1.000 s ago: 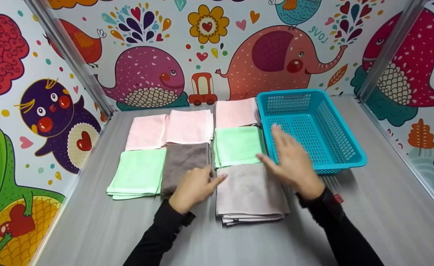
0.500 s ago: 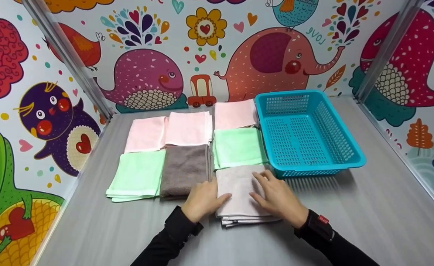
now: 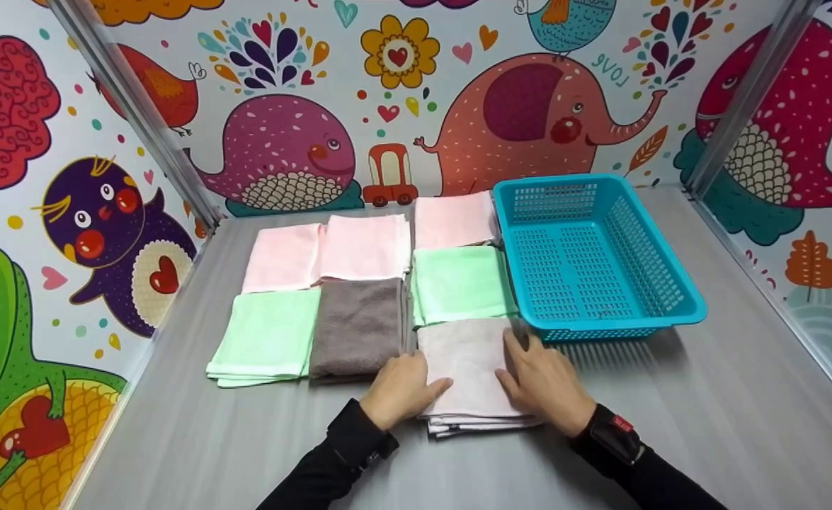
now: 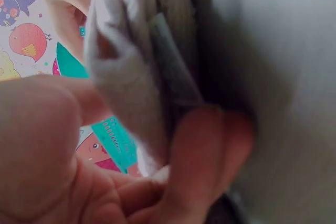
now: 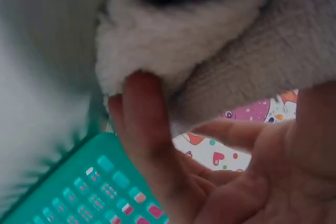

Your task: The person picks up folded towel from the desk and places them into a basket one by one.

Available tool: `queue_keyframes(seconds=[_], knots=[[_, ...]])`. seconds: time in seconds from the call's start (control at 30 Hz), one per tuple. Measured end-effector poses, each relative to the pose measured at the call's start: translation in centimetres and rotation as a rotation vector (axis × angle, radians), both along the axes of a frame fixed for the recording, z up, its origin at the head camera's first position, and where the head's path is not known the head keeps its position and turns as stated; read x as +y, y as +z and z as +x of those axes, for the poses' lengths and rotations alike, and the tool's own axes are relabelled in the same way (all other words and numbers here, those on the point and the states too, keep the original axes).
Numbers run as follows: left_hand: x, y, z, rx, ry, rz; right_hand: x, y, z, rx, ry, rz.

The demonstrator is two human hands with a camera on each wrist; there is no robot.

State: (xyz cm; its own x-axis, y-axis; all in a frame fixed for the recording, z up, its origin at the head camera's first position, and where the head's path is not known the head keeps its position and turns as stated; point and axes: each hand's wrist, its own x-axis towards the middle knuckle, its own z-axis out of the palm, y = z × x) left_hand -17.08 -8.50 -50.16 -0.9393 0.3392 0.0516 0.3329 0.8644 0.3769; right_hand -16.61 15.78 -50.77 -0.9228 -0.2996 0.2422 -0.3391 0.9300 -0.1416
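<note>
A folded light grey towel stack (image 3: pixel 469 368) lies at the front of the table. My left hand (image 3: pixel 398 391) holds its left side, thumb on the top face. On the opposite side my right hand (image 3: pixel 550 386) grips the right edge, its thumb also on top. In the left wrist view, fingers (image 4: pixel 197 156) curl at the side of the layered cloth (image 4: pixel 126 72). The right wrist view shows a finger (image 5: pixel 147 114) against the folded towel edge (image 5: pixel 157 40). A folded dark grey-brown towel (image 3: pixel 359 326) sits just left of my left hand.
Behind the light grey stack lie a green towel (image 3: pixel 462 283) and a pink towel (image 3: pixel 454 219). Further left are two pink towels (image 3: pixel 285 255) and a green one (image 3: pixel 267 333). A blue plastic basket (image 3: pixel 670 262) holding nothing stands right. Printed panels (image 3: pixel 401 106) enclose the table.
My right hand has come down from beside the basket to the light grey stack's right edge. My left hand has shifted slightly right, onto its left side. The stack remains in place.
</note>
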Motion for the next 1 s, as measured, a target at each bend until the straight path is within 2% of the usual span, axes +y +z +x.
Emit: queue_keyframes(seconds=[0.3, 0.47, 0.63, 0.77, 0.87, 1.0], knots=[[-0.1, -0.7, 0.3, -0.066, -0.074, 0.079, 0.2, -1.2, 0.1, -0.148, 0.011, -0.036], [0.1, -1.0, 0.2, -0.094, -0.083, 0.086, 0.2, -1.1, -0.2, -0.201, 0.062, -0.086], [0.3, -1.1, -0.5, -0.083, -0.093, 0.094, 0.2, -0.9, -0.8, -0.158, 0.114, -0.095], [0.2, -0.9, -0.7, -0.078, -0.09, 0.113, 0.0, -0.9, -0.9, -0.113, 0.133, -0.096], [0.2, -0.4, -0.5, -0.076, -0.083, 0.126, -0.1, -0.6, -0.6, -0.081, 0.143, -0.089], [-0.1, 1.2, 0.0, -0.074, -0.086, 0.123, -0.3, 0.6, 0.2, -0.022, 0.161, -0.067]])
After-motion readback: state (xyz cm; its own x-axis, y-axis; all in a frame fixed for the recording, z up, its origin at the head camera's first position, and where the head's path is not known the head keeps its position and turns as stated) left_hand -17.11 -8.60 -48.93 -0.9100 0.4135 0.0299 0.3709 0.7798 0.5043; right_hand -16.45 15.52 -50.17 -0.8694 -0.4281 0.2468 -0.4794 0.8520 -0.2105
